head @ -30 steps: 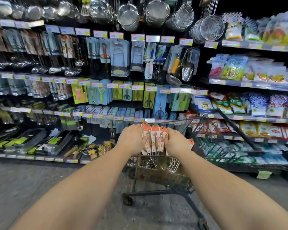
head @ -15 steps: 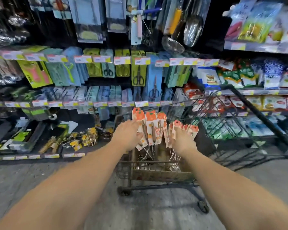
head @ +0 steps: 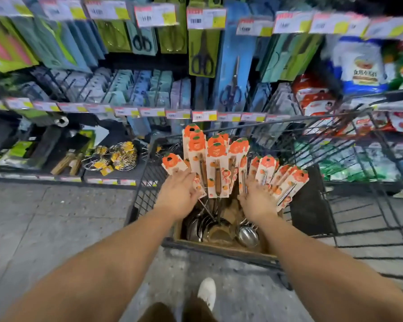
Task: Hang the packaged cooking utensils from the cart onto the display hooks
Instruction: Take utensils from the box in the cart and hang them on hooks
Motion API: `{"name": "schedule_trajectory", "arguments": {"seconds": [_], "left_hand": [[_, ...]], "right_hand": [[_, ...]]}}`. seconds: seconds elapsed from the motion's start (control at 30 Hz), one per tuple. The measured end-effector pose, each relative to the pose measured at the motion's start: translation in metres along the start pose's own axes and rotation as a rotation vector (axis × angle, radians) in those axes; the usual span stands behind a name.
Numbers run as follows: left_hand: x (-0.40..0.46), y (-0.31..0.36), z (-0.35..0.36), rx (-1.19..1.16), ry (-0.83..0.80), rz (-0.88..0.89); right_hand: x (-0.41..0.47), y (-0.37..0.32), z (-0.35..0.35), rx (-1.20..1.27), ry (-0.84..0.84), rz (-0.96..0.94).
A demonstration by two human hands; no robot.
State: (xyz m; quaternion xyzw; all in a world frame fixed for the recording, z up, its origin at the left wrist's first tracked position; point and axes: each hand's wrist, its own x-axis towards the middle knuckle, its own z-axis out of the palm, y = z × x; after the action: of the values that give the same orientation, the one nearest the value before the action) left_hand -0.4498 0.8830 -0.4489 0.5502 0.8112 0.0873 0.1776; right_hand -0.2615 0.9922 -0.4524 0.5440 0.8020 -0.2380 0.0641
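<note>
Packaged cooking utensils (head: 216, 163) on white cards with orange fruit tops stand upright in a cardboard box (head: 219, 249) inside the black wire cart (head: 221, 129). Their steel bowls (head: 247, 235) rest at the box bottom. My left hand (head: 179, 194) touches the left bunch with its fingers laid forward over the cards. My right hand (head: 257, 198) presses spread fingers against a second bunch (head: 289, 180), which fans out to the right. Display hooks with blue and grey packs (head: 149, 94) hang just behind the cart.
Scissors on green and blue cards (head: 203, 56) hang above, under price tags (head: 204, 116). A low shelf at left holds wire racks with yellow tags (head: 116, 156). Food packets (head: 358, 63) fill shelves at right. My white shoe (head: 207, 292) stands on the grey floor.
The view has dropped and moved closer to the cart. The single bunch between my hands has split into a left bunch and a right bunch, and my hands have moved apart.
</note>
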Motion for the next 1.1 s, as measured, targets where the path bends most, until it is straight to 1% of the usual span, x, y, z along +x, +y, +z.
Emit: {"name": "schedule_trajectory", "arguments": {"seconds": [0.13,0.27,0.4,0.5,0.67,0.8,0.9,1.1], "left_hand": [[0.018,-0.008,0.028,0.002,-0.079,-0.025],[0.033,-0.02,0.057,-0.03,-0.149,-0.068],[0.04,-0.032,0.094,-0.075,-0.193,-0.073],[0.038,-0.04,0.117,-0.09,-0.219,-0.07],[0.034,-0.049,0.138,-0.11,-0.222,-0.067],[0.035,-0.051,0.143,-0.139,-0.224,-0.065],[0.036,-0.051,0.141,-0.174,-0.219,-0.068],[0.039,-0.043,0.132,-0.214,-0.245,-0.077]], "right_hand": [[0.021,0.006,0.032,0.086,-0.118,0.035],[0.041,0.011,0.069,0.109,-0.191,0.067],[0.06,0.018,0.103,0.068,-0.286,0.086],[0.073,0.022,0.126,0.115,-0.351,0.089],[0.084,0.025,0.146,0.232,-0.37,0.142],[0.087,0.025,0.151,0.296,-0.318,0.208],[0.086,0.027,0.148,0.276,-0.322,0.159],[0.07,0.033,0.133,0.233,-0.403,0.009]]}}
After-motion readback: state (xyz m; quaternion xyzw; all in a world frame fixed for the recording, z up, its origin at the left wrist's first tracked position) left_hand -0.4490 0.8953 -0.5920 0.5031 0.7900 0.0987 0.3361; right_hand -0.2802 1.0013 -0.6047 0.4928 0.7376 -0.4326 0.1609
